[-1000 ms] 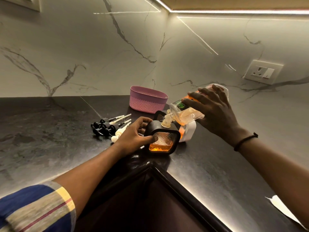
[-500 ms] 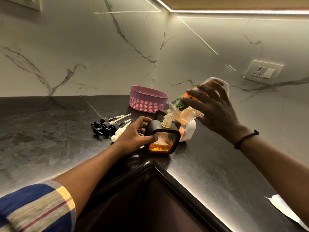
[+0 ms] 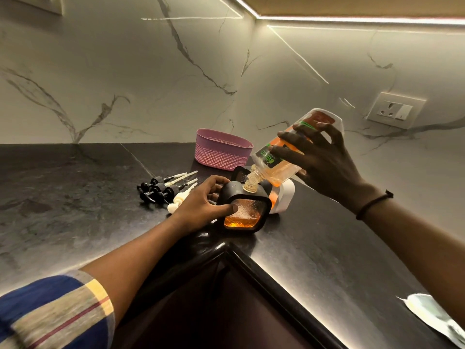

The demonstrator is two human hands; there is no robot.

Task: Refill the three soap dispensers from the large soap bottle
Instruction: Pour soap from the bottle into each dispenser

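The black-framed soap dispenser (image 3: pixel 243 207) stands near the inner corner of the dark worktop (image 3: pixel 75 202), its clear ribbed body showing orange liquid in the lower part only. The left hand (image 3: pixel 201 205) is closed around the dispenser's left side, thumb pressed on the front face and fingers wrapped behind. Directly above the dispenser, the large soap bottle (image 3: pixel 284 157) is tipped steeply neck-down, its threaded mouth meeting the opening in the dispenser's top; orange liquid has pooled toward the bottle's neck. The right hand (image 3: pixel 319 157) grips this bottle from above, fingers spread across its labelled side. Just behind the dispenser and touching or nearly touching it stands a second black dispenser (image 3: pixel 239 173), and to the right behind it a white dispenser (image 3: pixel 285 197) with orange content. To the dispenser's left lie the removed pump heads (image 3: pixel 166 188), several black and one white, in a loose cluster. Further behind the dispenser, by the marble wall, sits a pink basket (image 3: pixel 221 153).
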